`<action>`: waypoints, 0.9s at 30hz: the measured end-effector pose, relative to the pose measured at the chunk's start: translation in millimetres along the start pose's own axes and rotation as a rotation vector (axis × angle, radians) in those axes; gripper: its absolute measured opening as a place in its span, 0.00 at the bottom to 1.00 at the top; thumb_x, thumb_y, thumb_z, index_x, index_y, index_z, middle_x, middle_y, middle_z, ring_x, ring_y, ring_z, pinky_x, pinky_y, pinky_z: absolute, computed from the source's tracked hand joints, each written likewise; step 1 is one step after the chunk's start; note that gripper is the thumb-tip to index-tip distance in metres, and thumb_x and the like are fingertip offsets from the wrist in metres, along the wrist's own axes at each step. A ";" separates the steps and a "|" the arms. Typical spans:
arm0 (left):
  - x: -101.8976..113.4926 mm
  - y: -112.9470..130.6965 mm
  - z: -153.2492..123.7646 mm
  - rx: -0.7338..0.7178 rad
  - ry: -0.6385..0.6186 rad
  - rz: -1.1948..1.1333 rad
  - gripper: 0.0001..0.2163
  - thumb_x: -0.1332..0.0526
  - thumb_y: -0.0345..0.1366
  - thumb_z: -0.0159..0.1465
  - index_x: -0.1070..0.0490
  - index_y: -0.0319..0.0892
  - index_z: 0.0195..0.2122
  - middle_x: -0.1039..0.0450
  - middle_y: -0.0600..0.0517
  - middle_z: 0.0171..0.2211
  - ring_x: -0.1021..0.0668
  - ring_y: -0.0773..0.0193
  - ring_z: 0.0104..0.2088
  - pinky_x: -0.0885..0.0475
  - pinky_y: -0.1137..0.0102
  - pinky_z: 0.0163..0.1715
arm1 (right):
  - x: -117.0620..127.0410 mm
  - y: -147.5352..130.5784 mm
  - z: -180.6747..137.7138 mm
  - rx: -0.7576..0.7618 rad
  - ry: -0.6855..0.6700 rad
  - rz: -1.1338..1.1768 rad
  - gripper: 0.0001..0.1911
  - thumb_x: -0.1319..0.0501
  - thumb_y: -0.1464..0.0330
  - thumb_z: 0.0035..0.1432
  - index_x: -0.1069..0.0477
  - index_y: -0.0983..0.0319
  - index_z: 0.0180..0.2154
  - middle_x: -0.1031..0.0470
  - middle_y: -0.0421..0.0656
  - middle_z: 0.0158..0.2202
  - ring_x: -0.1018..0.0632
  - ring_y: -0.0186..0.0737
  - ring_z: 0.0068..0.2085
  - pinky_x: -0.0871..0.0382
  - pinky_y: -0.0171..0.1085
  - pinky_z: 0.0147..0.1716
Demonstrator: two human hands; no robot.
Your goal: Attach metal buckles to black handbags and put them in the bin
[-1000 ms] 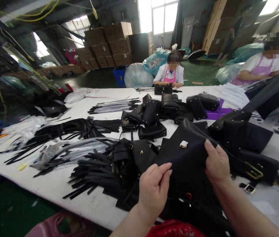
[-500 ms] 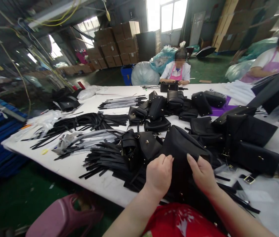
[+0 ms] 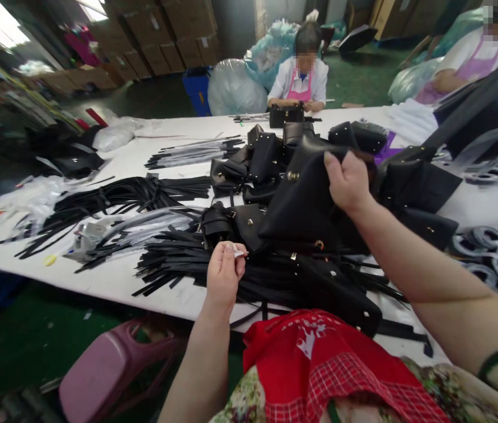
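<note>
Head view: the only view; places are given relative to the two hands.
Right hand [image 3: 348,182]: raised, with the fingers closed over the top edge of a black bag [image 3: 301,205].
Black bag: hangs from the right hand, lifted off the white table [image 3: 112,282], beyond and to the right of the left hand; a gold stud [image 3: 293,175] shows on its face.
Left hand [image 3: 224,273]: lower and nearer the body, thumb and forefinger pinched on a small pale scrap [image 3: 239,253], held apart from the bag.
Below the left hand: a pile of loose black straps [image 3: 173,267].
Beyond the right hand: a cluster of made-up black bags [image 3: 266,158].
Done, by judgement: the scrap looks to be off the bag, and the bag is up for handling.
Left, by judgement: the bag is not yet set down, and the flat bags under the right forearm [image 3: 332,282] and the straps look unhandled.
Hard to make out: the scrap is too small to identify.
Hidden: the right palm is behind the bag's edge, and the bag's lower corner merges with the dark goods beneath.
Cut off: the grey rings [image 3: 487,247] to the right of the right arm are blurred.
</note>
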State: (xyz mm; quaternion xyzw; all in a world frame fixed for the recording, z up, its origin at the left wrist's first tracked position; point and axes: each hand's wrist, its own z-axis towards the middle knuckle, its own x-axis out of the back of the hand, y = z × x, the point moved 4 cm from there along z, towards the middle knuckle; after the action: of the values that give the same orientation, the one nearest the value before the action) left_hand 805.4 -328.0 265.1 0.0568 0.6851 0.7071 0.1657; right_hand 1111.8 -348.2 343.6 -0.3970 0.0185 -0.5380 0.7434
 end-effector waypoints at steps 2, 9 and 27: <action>-1.6 -9.6 -4.3 0.056 -0.050 -0.031 0.11 0.42 0.42 0.65 0.34 0.41 0.32 0.37 0.57 0.22 0.40 0.74 0.17 0.46 0.78 0.15 | 4.8 15.8 44.5 -0.013 -0.014 -0.067 0.30 0.56 0.55 0.63 0.28 0.75 0.33 0.22 0.48 0.39 0.23 0.42 0.47 0.35 0.40 0.45; 2.2 -41.3 -15.4 0.248 -0.110 -0.049 0.05 0.40 0.31 0.58 0.31 0.39 0.36 0.33 0.55 0.27 0.31 0.72 0.23 0.36 0.77 0.21 | 25.8 94.6 -2.5 -0.284 -0.346 -0.114 0.19 0.42 0.57 0.56 0.27 0.69 0.30 0.22 0.49 0.45 0.23 0.40 0.48 0.34 0.40 0.47; -65.0 -86.7 -47.9 0.530 -0.479 0.184 0.14 0.41 0.43 0.59 0.29 0.36 0.38 0.50 0.62 0.16 0.47 0.75 0.16 0.55 0.78 0.16 | 46.5 124.6 -332.2 -1.088 -0.952 0.045 0.22 0.27 0.54 0.36 0.24 0.63 0.29 0.22 0.48 0.31 0.23 0.50 0.34 0.31 0.40 0.37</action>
State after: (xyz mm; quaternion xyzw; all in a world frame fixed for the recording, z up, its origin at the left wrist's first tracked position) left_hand 865.2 -393.2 186.4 0.3229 0.7782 0.4838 0.2368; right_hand 1078.2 -562.3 58.9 -0.9016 -0.0341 -0.2059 0.3788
